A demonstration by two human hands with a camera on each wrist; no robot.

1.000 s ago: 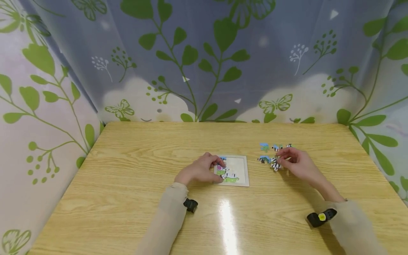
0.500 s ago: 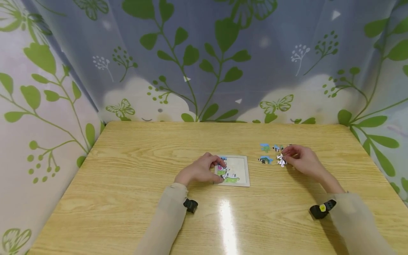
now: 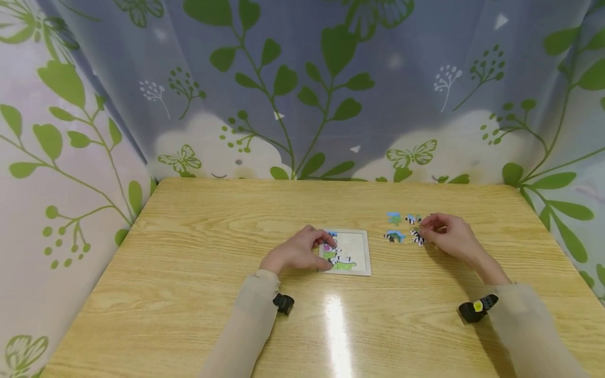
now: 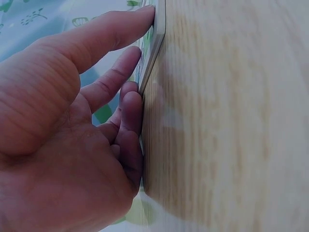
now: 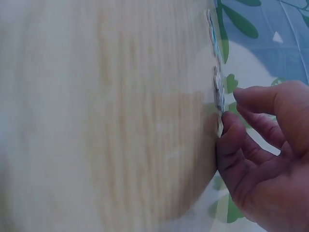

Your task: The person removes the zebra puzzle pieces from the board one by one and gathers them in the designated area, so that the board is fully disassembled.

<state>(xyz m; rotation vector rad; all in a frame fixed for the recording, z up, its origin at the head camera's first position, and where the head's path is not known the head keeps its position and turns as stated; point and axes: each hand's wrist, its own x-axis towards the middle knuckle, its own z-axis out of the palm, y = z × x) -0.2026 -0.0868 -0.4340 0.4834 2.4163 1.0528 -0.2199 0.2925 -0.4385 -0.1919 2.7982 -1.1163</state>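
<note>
In the head view, my left hand (image 3: pixel 300 249) rests on the left side of a square puzzle board (image 3: pixel 366 253). Its thumb and index fingertips press the face of the board, while the other fingers tuck down at the tabletop in the left wrist view. Part of a zebra picture (image 3: pixel 345 260) fills the board's left and lower area. Over at the right, my right hand (image 3: pixel 449 236) has its fingertips at a black-and-white striped puzzle piece (image 3: pixel 418 237) on the table. The right wrist view shows this thumb (image 5: pixel 248 96) lifted apart from the fingers.
Loose puzzle pieces with blue and green print lie beside the right hand: one piece (image 3: pixel 394 218), another (image 3: pixel 394 236) nearer, and a third (image 3: pixel 412 218). The wooden table (image 3: pixel 212 220) backs onto a leaf-patterned curtain (image 3: pixel 264 105).
My right hand has shifted slightly right with the striped piece, which flashed pale when tilted and now shows its stripes, lying flatter. My left hand has stayed on the board.
</note>
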